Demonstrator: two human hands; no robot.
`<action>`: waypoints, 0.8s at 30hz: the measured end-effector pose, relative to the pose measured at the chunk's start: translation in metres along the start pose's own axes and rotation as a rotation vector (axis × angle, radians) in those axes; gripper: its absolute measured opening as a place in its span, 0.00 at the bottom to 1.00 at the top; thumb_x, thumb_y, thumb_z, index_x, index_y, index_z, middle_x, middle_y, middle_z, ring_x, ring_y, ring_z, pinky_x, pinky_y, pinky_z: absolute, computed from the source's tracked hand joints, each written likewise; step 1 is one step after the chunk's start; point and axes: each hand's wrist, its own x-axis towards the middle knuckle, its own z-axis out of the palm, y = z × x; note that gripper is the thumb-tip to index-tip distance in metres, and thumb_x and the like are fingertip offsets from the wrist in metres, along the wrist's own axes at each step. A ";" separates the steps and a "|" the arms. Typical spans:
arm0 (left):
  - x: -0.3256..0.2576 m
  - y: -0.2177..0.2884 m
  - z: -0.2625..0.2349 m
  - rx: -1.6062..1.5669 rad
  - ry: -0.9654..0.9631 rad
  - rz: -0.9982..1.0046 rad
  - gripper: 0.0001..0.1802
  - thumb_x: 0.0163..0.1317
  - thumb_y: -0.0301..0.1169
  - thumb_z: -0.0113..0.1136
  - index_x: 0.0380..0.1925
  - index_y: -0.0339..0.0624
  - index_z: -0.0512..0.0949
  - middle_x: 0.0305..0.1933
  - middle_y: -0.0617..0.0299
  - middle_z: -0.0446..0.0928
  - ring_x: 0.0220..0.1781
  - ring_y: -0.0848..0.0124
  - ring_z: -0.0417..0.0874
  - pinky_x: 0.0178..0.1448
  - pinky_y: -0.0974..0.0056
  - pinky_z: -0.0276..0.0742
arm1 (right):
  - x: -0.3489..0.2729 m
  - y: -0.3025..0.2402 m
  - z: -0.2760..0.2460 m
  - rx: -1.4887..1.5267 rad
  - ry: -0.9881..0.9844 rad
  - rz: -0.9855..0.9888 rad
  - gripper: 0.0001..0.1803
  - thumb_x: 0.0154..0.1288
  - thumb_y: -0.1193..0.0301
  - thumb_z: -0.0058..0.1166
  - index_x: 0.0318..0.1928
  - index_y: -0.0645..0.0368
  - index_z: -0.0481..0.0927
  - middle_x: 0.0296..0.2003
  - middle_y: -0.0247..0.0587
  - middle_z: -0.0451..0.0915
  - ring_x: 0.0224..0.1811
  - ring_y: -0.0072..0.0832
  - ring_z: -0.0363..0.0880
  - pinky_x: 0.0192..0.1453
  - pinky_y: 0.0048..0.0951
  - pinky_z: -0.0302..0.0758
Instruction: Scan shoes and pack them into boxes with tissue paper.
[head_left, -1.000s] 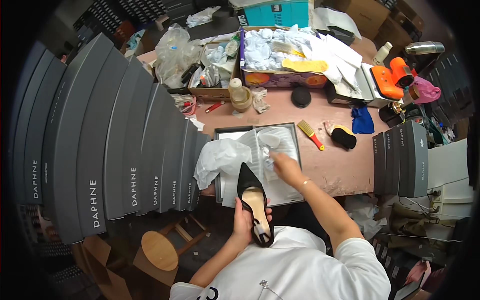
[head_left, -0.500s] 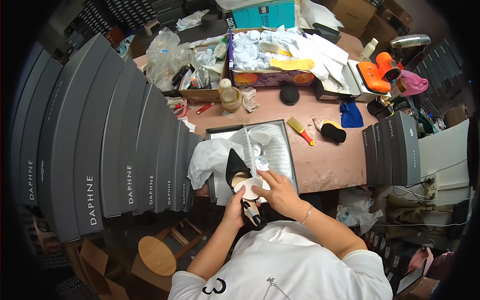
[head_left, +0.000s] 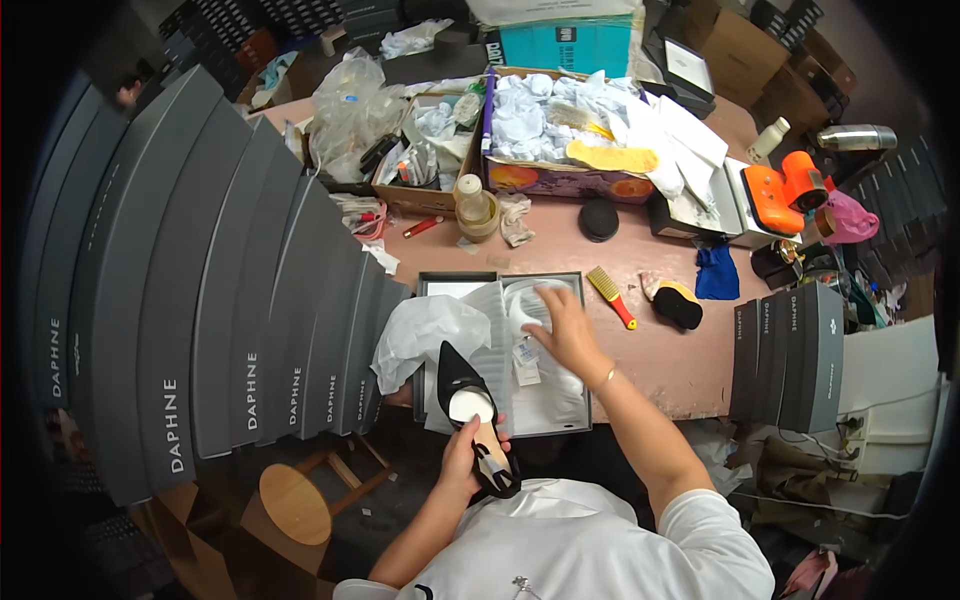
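A black pointed-toe shoe [head_left: 456, 379] is gripped in my left hand [head_left: 460, 464], its toe pointing away from me. A white rounded pad [head_left: 470, 404] sits in the opening of the shoe, on its beige insole. My right hand [head_left: 570, 338] is over the right side of an open grey shoebox [head_left: 586, 405], fingers and thumb apart. Beside its fingertips lies a white pad-like piece [head_left: 518, 306]; whether they touch it I cannot tell. White ribbed wrapping and a small white tag [head_left: 526, 372] lie in the box. Crumpled white tissue paper [head_left: 430, 335] spills over its left side.
Tall rows of grey shoeboxes [head_left: 225, 300] stand at the left, with a shorter row [head_left: 790, 350] at the right. A brush [head_left: 612, 298], black sponge [head_left: 677, 307], blue cloth [head_left: 716, 272] and bottle [head_left: 470, 200] lie or stand beyond the box. A paper-filled carton [head_left: 570, 180] is farther back.
My right hand has left the white pad at the shoe and moved up and right over the box. The pad now rests in the shoe. My left hand still holds the shoe, slightly lower.
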 end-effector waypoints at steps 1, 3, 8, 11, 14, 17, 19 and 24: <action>-0.003 0.008 0.011 0.036 0.005 -0.009 0.24 0.69 0.45 0.48 0.51 0.35 0.72 0.42 0.54 0.79 0.33 0.64 0.82 0.37 0.61 0.81 | 0.009 0.024 0.007 -0.145 -0.168 -0.016 0.17 0.52 0.68 0.64 0.44 0.55 0.80 0.47 0.47 0.75 0.50 0.44 0.73 0.50 0.40 0.70; -0.006 0.016 0.024 0.034 0.037 -0.001 0.25 0.69 0.47 0.48 0.48 0.34 0.74 0.34 0.55 0.79 0.31 0.66 0.82 0.34 0.63 0.80 | -0.001 0.057 0.032 -0.299 -0.355 -0.051 0.22 0.50 0.69 0.64 0.49 0.53 0.78 0.52 0.46 0.73 0.56 0.42 0.70 0.55 0.41 0.67; 0.003 0.034 0.026 -0.034 -0.056 -0.060 0.26 0.68 0.51 0.48 0.45 0.35 0.73 0.31 0.56 0.78 0.31 0.67 0.81 0.35 0.65 0.80 | -0.011 0.049 0.031 -0.374 -0.370 -0.012 0.30 0.47 0.70 0.65 0.55 0.50 0.74 0.63 0.46 0.65 0.63 0.42 0.63 0.57 0.45 0.64; 0.003 0.033 0.026 0.044 -0.058 -0.063 0.21 0.67 0.42 0.48 0.46 0.32 0.73 0.39 0.52 0.78 0.35 0.66 0.81 0.41 0.62 0.81 | 0.006 0.039 0.038 -0.455 -0.354 -0.150 0.29 0.45 0.69 0.66 0.53 0.50 0.75 0.66 0.45 0.61 0.66 0.44 0.60 0.65 0.54 0.58; 0.002 0.026 0.024 0.062 -0.006 -0.037 0.19 0.63 0.34 0.47 0.50 0.31 0.71 0.48 0.52 0.78 0.36 0.64 0.82 0.42 0.61 0.81 | 0.017 0.039 0.046 -0.486 -0.490 -0.241 0.24 0.46 0.70 0.66 0.47 0.53 0.78 0.62 0.44 0.66 0.67 0.43 0.60 0.67 0.59 0.55; 0.003 0.027 0.002 0.074 -0.009 -0.044 0.20 0.66 0.40 0.48 0.48 0.34 0.73 0.41 0.54 0.80 0.36 0.65 0.82 0.42 0.62 0.81 | 0.009 0.028 0.024 -0.129 -0.519 -0.035 0.18 0.47 0.73 0.66 0.42 0.58 0.80 0.49 0.47 0.78 0.56 0.41 0.73 0.57 0.48 0.69; 0.008 0.026 -0.005 -0.023 -0.049 -0.016 0.23 0.67 0.44 0.46 0.49 0.35 0.73 0.40 0.54 0.79 0.35 0.64 0.82 0.42 0.61 0.80 | -0.007 -0.002 -0.006 0.284 -0.494 0.105 0.14 0.48 0.76 0.66 0.38 0.62 0.79 0.36 0.48 0.82 0.41 0.42 0.81 0.45 0.37 0.76; -0.005 0.023 0.006 -0.202 -0.250 0.092 0.28 0.63 0.53 0.46 0.52 0.42 0.70 0.53 0.58 0.74 0.53 0.64 0.76 0.54 0.56 0.74 | -0.068 -0.086 -0.002 0.098 -0.402 -0.103 0.13 0.53 0.73 0.61 0.39 0.60 0.77 0.29 0.46 0.78 0.32 0.44 0.80 0.37 0.38 0.76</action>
